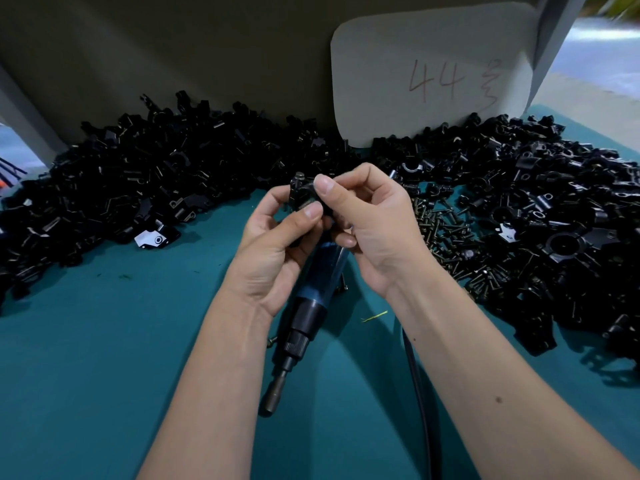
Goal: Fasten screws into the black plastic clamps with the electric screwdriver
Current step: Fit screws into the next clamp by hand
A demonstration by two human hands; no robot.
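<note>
Both forearms reach in over the teal table (104, 341), and between them lies the screwdriver (311, 289), flat on the cloth, its bit end toward the camera and its blue body running up under the hands. Its black cable (417, 393) trails down just right of it.

Above the screwdriver's far end, the left hand (273, 251) and the right hand (374, 230) meet on one black clamp (300, 194). Left grip: thumb and fingers curled round the clamp from below. Right grip: thumb and forefinger pinching its upper right side, the other fingers folded in. A screw head seems to show at the clamp's top, though it's too small to be sure.

Right of the screwdriver, a scatter of dark screws (446, 233) lies on the table. Beyond and to both sides of it, a big heap of clamps (156, 174) curves round the back. Behind the heap stands a pale card (433, 74) with "44" handwritten on it.
</note>
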